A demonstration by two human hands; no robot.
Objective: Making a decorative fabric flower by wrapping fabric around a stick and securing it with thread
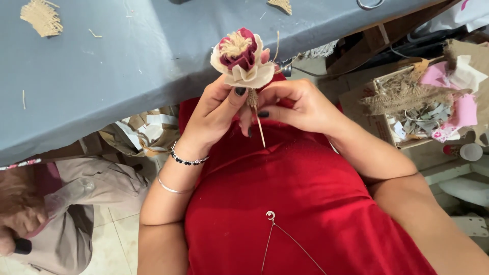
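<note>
Holding a fabric flower [243,58] upright above the lap, both hands meet at its base, just below the edge of the grey worktop [127,56]. The flower has cream outer petals, dark red inner petals and a frayed tuft of jute at its centre, and it sits on a thin wooden stick [260,130] that points down toward the red dress [300,193]. The left hand [214,114] has its grip closed on the underside of the flower, thumb pressed against the lowest cream petal. The right hand [298,104] pinches the jute-wrapped stem just under the bloom, fingers curled tight; whether it also touches the petals is hard to tell, since the flower hides the fingertips. A beaded bracelet [188,159] and a thin bangle [173,188] circle the left wrist. On the worktop lie scraps of burlap [42,18], well apart from the hands. To the right stands a cardboard box [407,109] filled with jute trim, grey leaves and pink paper. Another person [51,214] in beige sits at the lower left.
</note>
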